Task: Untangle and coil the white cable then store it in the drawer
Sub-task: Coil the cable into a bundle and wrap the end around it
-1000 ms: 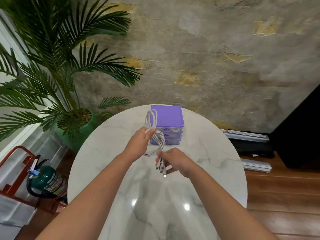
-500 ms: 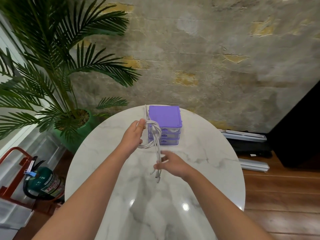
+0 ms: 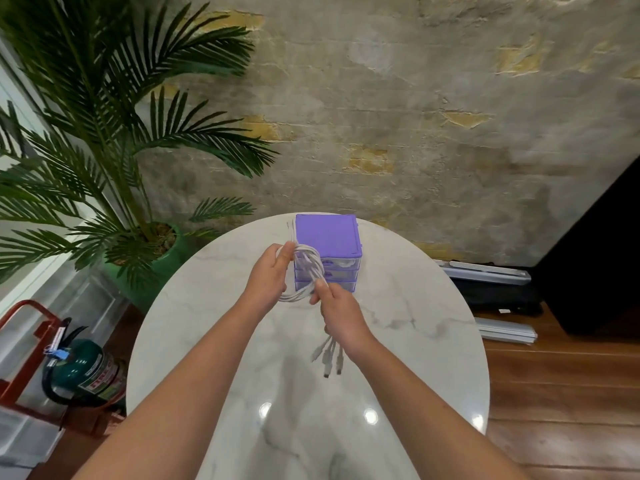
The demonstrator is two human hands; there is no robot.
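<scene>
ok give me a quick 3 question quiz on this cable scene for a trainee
1. True or false: the purple drawer unit has a drawer pulled open.
2. Which hand holds the coiled loops of the cable? A) left B) right
3. Fill in: the cable's plugs hang below the ___ hand.

Key:
1. False; all look closed.
2. A; the left hand grips the loops.
3. Right; the right hand holds the strands, plugs dangling over the table.
</scene>
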